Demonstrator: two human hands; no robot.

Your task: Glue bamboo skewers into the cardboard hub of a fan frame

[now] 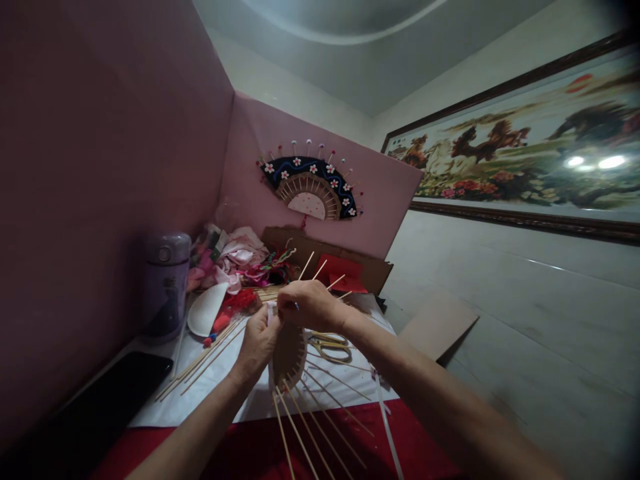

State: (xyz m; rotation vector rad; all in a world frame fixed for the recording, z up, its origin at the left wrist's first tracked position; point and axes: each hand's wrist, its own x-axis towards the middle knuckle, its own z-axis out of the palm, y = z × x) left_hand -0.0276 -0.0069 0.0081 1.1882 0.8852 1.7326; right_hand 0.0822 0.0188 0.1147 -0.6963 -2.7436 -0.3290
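A half-round cardboard piece (289,357) with thin wooden sticks (320,407) fanning out from its curved edge is held up over the table. My left hand (260,340) is closed on its upper left end, thumb toward the top. Against that same end my right hand (307,303) is pinched, its fingers curled close to my left thumb; what lies between its fingertips is too small to make out. More sticks poke out above and beyond my right hand. Yellow-handled scissors (334,348) lie on the white sheet just right of the cardboard.
A purple bottle (167,287) and black phone (137,373) stand and lie at left. Loose sticks (200,360), a white half plate (206,311), red material (237,308) and piled cloth (243,247) are nearby. A decorated fan (310,190) is on the pink panel behind.
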